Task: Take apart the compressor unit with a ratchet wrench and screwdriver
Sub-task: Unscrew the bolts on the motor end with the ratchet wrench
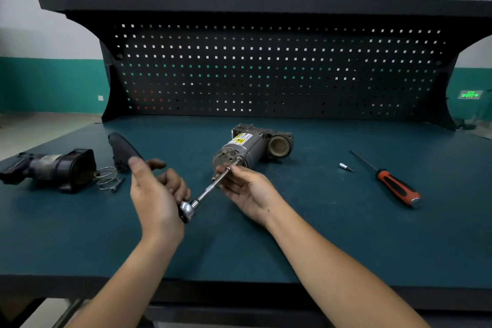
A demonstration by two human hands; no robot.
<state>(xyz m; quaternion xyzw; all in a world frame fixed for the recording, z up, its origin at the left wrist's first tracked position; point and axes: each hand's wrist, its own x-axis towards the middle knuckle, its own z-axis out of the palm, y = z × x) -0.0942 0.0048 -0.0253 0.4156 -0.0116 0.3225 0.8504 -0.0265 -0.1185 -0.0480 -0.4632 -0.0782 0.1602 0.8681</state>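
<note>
On bench, compressor is laid sideways at centre, ratchet wrench applied to its near end.
Metal body is judged heavy, stiff, prone to roll (best steadied by the barrel). Wrench handle is gripped by left hand; extension is pinched near the end face by right hand.

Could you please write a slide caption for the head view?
The left hand grips the ratchet wrench while the right hand steadies its extension at the end face of the compressor unit.
</note>
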